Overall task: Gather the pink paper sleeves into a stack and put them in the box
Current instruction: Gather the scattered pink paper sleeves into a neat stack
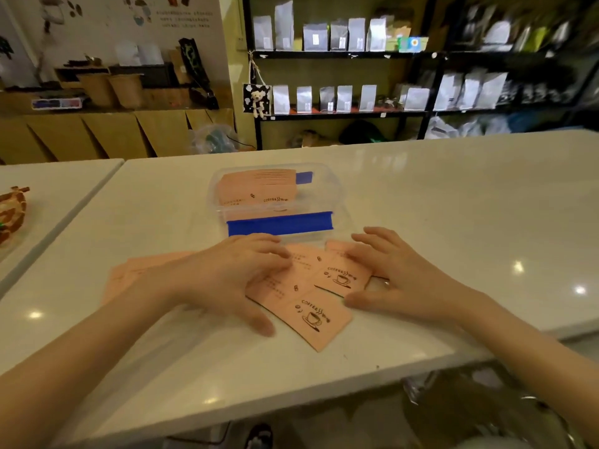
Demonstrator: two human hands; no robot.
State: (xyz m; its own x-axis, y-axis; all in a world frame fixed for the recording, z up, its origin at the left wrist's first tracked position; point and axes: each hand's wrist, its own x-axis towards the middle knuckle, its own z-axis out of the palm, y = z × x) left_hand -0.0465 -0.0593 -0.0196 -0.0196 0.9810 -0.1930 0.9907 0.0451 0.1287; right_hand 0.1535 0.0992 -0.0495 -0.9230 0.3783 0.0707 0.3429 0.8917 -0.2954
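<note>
- Far left, on the neighbouring white table (48,189): a brown-and-orange patterned object (13,212), cut off by the frame edge; I cannot tell what it is
- Left of centre, on the white counter (453,205): a fan of pink paper sleeves (129,270) lying flat and overlapping, their near ends hidden under my left forearm
- My left hand (227,280): palm down, fingers spread and loosely curved, fingertips pressing on the sleeves at centre; nothing is gripped, the hand is only resting flat on the paper
- Centre, between both hands: two pink sleeves printed with a coffee cup and the word COFFEE; the nearer printed sleeve (311,315) lies askew with a corner pointing toward the counter edge, and the farther printed sleeve (340,277) overlaps it from behind
- Behind the hands, just beyond the loose sleeves: a clear plastic box (334,189) with a blue tape strip (280,223) across its near wall; several pink sleeves already lie inside the box (259,187), and a smaller blue patch (304,177) shows at its back
- My right hand (395,280): palm down, fingers splayed wide, fingertips touching the right edge of the farther printed sleeve, thumb on the counter beside the nearer one; it holds nothing closed in its grasp
- Background right: black shelving (340,55) carrying rows of silver pouches (316,37)
</note>
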